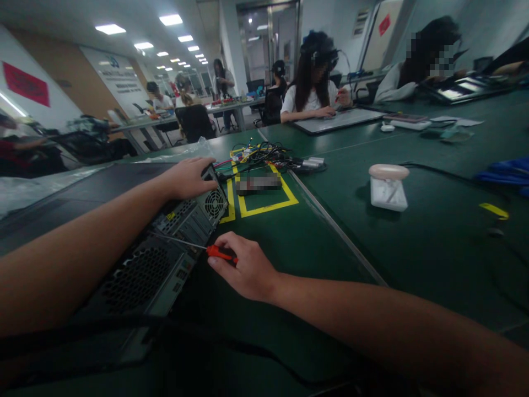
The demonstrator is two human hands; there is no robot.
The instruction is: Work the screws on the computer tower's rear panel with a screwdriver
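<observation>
A dark desktop computer case (136, 270) lies at the left, its vented rear panel turned toward me. My left hand (190, 177) rests on its upper rear corner, fingers stretched out and thumb apart near the fan grille (215, 204). In my right hand (248, 267) is a screwdriver (219, 252), gripped by its red handle. Its thin metal shaft points left across the rear panel. The tip is near the slots; I cannot tell whether it touches a screw.
Beyond the case lie tangled cables (273, 157) and yellow tape markings (268, 210) on the green table (322, 248). A white box with a pinkish lid (388, 187) stands to the right, near blue cables (506, 173). Two people sit across the table. A dark strap crosses the foreground.
</observation>
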